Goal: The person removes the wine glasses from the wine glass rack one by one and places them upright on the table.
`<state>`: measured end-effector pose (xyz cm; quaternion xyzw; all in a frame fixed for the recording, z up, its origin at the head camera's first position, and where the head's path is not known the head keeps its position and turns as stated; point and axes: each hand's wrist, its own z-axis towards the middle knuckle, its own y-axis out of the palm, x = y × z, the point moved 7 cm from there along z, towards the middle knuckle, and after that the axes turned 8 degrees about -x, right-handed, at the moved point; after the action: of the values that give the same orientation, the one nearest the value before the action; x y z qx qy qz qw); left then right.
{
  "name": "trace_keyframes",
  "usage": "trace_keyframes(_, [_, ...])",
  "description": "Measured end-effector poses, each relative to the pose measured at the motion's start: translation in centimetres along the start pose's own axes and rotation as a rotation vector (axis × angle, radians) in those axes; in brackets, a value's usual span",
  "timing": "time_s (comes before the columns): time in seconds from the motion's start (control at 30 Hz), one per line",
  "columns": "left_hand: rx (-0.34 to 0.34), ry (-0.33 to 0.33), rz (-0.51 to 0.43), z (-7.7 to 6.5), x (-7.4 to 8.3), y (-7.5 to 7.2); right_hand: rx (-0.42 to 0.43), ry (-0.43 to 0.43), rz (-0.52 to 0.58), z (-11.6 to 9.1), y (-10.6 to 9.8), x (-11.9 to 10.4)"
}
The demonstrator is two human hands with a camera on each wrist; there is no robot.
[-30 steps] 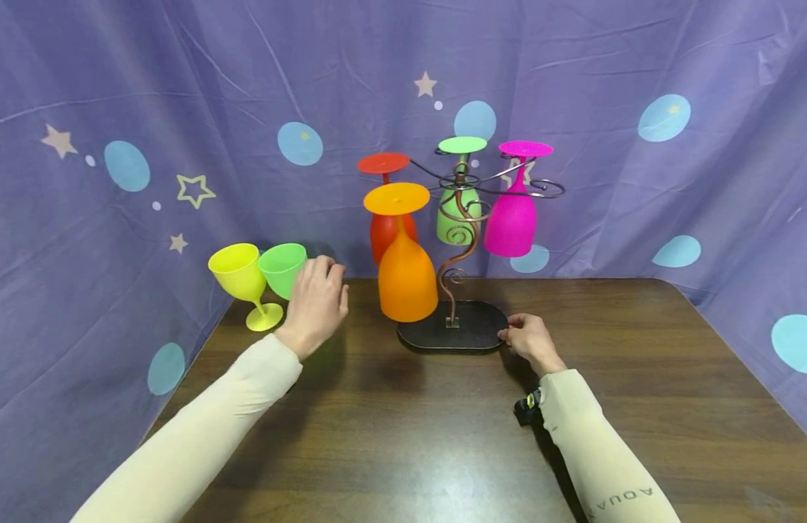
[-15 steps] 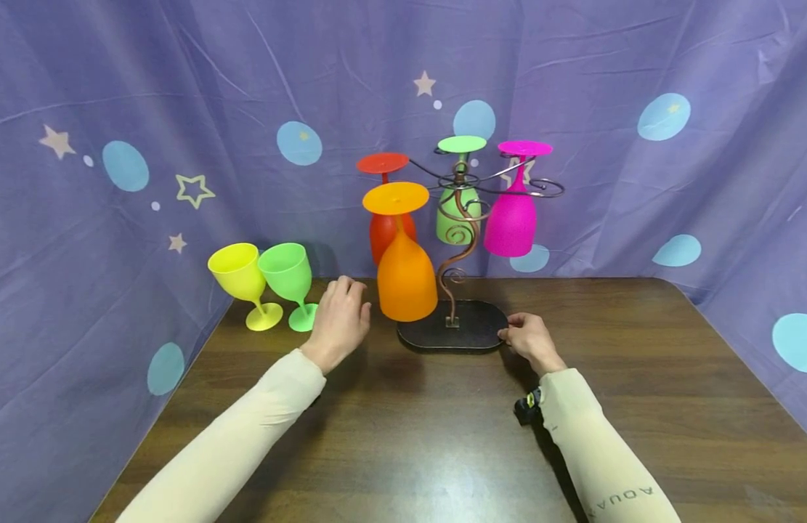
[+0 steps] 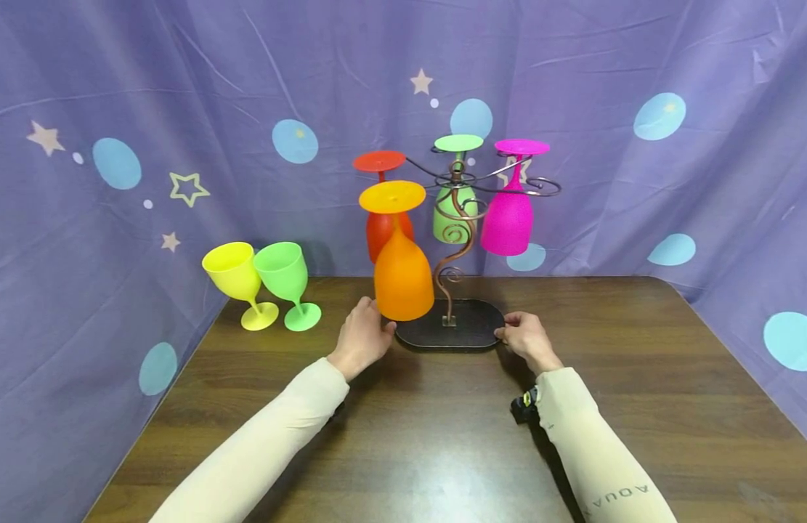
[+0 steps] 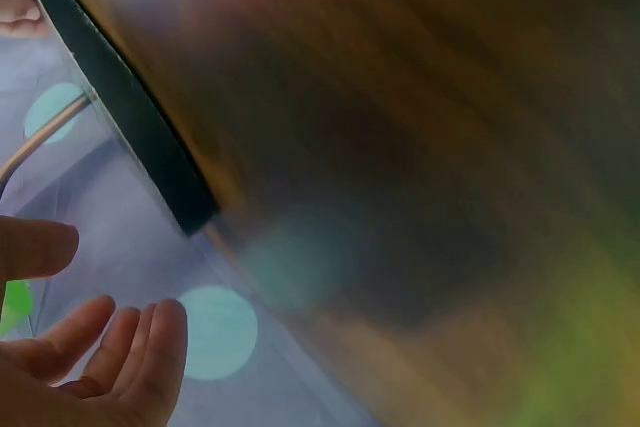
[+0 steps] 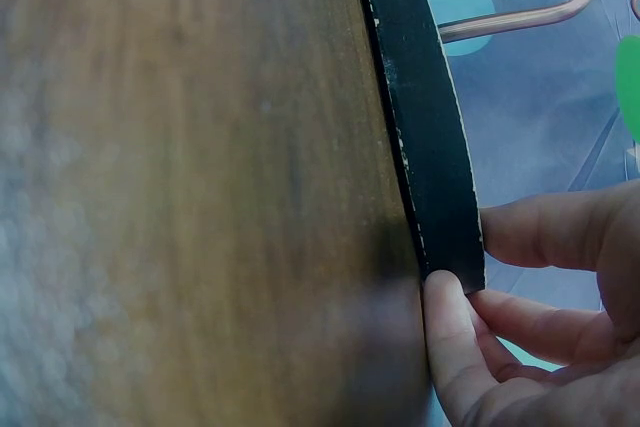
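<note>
A wine glass rack with a curled copper-coloured stem stands on a black oval base. From its arms hang upside-down goblets: a red one, an orange one, a green one and a pink one. My right hand pinches the right end of the base, its thumb low on the edge and a finger on top. Beside the left end of the base is my left hand; in the left wrist view its fingers are spread apart from the base's edge.
Upright on the table's left side stand a yellow goblet and another green goblet. Behind the wooden table hangs a purple curtain with stars and blue spots.
My left hand has moved right, from in front of the upright green goblet to the left end of the rack's base. The right hand keeps its grip on the base.
</note>
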<state>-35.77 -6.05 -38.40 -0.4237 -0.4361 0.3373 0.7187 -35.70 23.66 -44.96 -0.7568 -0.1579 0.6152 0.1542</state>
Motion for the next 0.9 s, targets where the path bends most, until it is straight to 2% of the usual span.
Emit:
trace_keyframes(0.13, [-0.035,-0.04,-0.079,0.1,0.0,1.0,0.002,-0.004,0.009,0.0,0.0,-0.1])
trace_keyframes(0.4, [-0.108,-0.167,-0.241,0.8,-1.0,3.2,0.004,0.0,-0.003,0.1,-0.2,0.1])
trace_keyframes(0.63, [-0.154,-0.238,-0.318,1.3,-1.4,3.9,0.008,-0.005,-0.011,0.1,-0.2,0.0])
trace_keyframes(0.9, [-0.226,-0.354,-0.546,0.9,-1.6,4.8,0.015,-0.01,-0.039,0.0,-0.1,0.0])
